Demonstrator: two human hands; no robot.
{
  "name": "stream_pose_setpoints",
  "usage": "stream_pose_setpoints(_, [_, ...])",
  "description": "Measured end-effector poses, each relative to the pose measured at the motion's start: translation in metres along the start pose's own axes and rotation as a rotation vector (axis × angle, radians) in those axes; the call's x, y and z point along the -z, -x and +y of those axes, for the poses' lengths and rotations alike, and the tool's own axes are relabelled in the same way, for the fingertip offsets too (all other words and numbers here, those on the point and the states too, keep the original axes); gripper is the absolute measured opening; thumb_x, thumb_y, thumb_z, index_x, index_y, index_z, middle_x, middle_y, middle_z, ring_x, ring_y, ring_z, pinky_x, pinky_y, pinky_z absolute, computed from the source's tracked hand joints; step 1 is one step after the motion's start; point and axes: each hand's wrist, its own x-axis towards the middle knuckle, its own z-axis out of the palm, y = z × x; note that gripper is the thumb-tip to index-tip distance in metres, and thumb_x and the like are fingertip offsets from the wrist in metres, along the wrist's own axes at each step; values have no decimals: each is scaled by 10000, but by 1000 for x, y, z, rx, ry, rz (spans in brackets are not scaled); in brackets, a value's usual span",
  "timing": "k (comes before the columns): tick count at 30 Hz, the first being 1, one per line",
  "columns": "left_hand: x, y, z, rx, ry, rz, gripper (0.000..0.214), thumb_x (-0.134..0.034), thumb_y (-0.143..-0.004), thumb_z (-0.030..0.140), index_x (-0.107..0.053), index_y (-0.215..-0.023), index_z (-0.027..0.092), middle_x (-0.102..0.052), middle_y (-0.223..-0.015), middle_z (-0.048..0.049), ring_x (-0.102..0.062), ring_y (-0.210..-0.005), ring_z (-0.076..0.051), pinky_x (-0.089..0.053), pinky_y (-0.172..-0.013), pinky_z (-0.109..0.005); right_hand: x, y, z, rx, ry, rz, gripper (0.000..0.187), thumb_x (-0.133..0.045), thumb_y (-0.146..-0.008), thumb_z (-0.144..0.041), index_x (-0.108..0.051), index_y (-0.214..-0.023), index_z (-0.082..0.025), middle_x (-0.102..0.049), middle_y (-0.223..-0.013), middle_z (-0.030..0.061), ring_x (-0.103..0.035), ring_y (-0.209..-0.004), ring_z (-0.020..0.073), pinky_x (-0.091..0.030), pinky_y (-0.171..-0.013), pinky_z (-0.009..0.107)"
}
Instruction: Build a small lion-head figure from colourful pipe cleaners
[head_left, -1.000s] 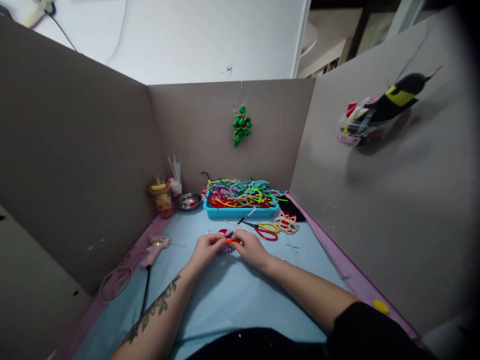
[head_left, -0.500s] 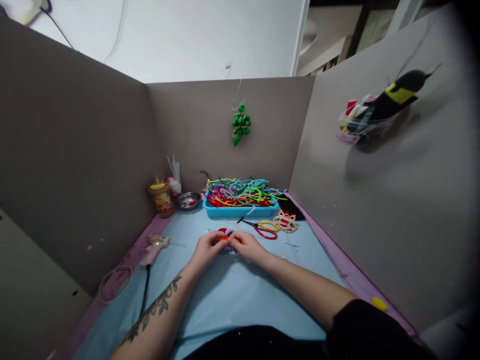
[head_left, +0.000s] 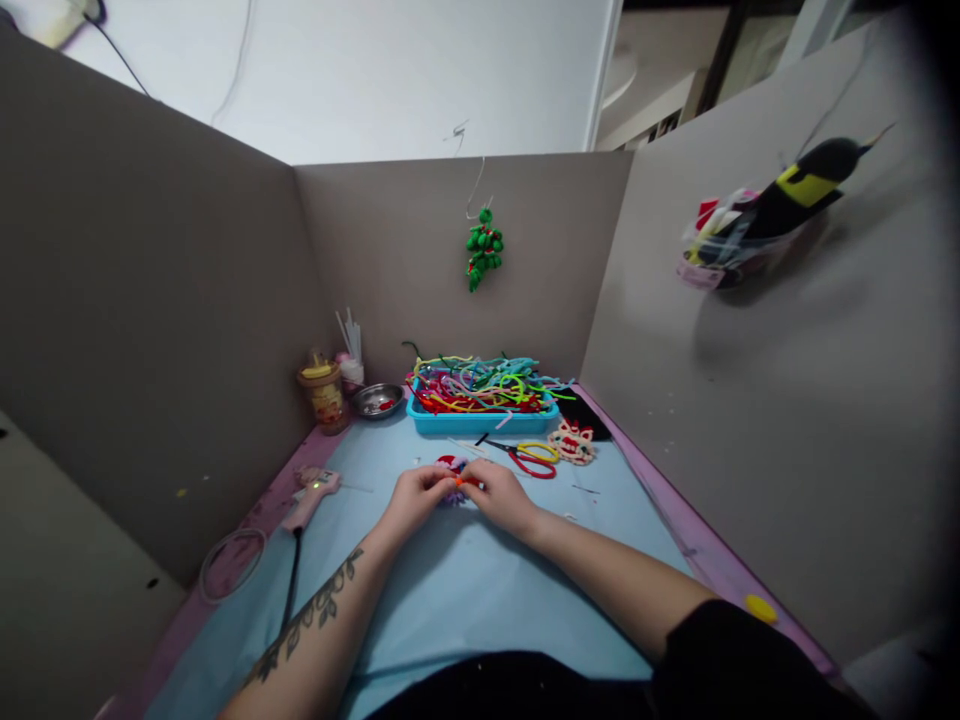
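In the head view, the blue tray (head_left: 484, 426) stands near the back wall (head_left: 390, 260) and is full of coloured pipe cleaners (head_left: 487, 385). In front of this tray, the left hand (head_left: 416, 497) and the right hand (head_left: 499, 497) come close together, and the fingertips of both are pinched on a small orange piece (head_left: 459, 482). Next to it, also before the tray, is a purple and red flower-like craft (head_left: 454, 498); whether the hands touch it, one cannot tell. The scissors (head_left: 547, 471) lie just before the tray's right part.
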Motion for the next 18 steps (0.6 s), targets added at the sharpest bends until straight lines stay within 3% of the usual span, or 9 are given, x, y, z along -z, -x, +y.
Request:
stream_pose_setpoints(6, [-2,1,0,-2,79,3,309,-676,-675,383,-676,-819,109,-698,-738,-57,-608,-648,-156,-457,-635,-252,-1,1,-1,28,5,22,59,-571,-801,-180,-629,-808,-187,-647,-796,35,-572,-752,161,-429,-710,269])
stream_pose_setpoints(13, [1,1,3,-50,50,133,276,-679,-682,370,-654,-812,129,-687,-718,-48,-611,-644,-153,-475,-623,-250,0,-2,0,-156,-192,34,180,-533,-839,-277,-629,-963,-187,-676,-902,40,-613,-814,164,-448,-731,267])
stream_pose_setpoints(18, [1,1,3,-76,37,162,259,-681,-692,349,-650,-829,131,-688,-745,-55,-618,-672,-157,-486,-633,-251,-1,-2,4,-237,-174,28,163,-502,-835,-252,-645,-870,-182,-650,-745,9,-572,-689,146,-418,-656,246])
